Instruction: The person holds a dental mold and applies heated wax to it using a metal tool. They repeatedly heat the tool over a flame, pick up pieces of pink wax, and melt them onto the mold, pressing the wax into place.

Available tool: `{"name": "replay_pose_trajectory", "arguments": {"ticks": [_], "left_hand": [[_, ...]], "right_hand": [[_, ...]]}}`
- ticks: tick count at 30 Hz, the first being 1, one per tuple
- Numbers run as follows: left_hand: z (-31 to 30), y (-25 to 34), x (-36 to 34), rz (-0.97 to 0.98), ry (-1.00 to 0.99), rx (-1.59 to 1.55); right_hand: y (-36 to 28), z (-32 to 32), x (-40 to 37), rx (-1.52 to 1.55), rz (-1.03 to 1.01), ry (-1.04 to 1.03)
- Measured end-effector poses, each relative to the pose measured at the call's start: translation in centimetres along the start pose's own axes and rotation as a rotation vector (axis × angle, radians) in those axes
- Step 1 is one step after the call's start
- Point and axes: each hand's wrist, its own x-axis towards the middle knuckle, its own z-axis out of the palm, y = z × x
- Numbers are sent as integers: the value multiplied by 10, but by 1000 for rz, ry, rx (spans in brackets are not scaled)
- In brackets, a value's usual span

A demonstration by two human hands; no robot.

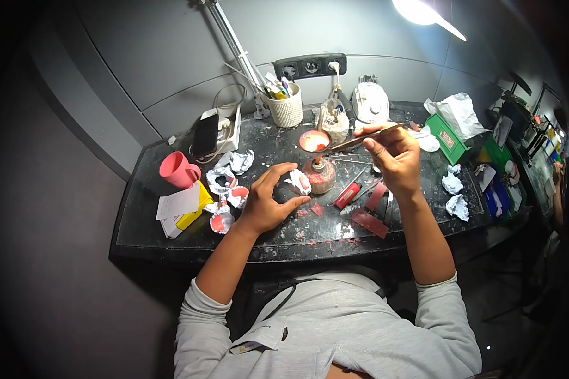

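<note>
Pinks, reds and whites on a black bench

The worktop (284, 235) is glossy black, flecked with pink and white crumbs. The mug (177, 169) is pink, the wax strips (370, 222) dark red and the stick (346, 196) a brighter red. The plaster piece (299, 180) is white with pink, as are the casts (221, 180). The metal tool (367, 136) is silvery. One box (193, 213) is yellow, another box (447, 138) green. The ribbed cup (288, 112) is cream-white, the phone (205, 136) black and the sleeves (322, 328) pale grey.
</note>
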Motion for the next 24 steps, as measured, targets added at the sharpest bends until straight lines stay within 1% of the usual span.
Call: {"name": "replay_pose_trajectory", "arguments": {"ticks": [2,3,7,20,22,24], "left_hand": [[1,-1,0,12,-10,-12],[1,-1,0,17,-17,-14],[1,-1,0,19,-33,-24],[1,-1,-1,13,-39,-45],[1,-1,-1,3,-42,-32],[1,0,-1,-2,-43,-35]], "right_hand": [[-1,2,-1,179,56,-114],[0,2,-1,191,52,-163],[4,7,-3,222,33,-241],[6,8,-3,187,18,-255],[5,7,-3,191,58,-235],[6,8,-3,193,37,-232]]}}
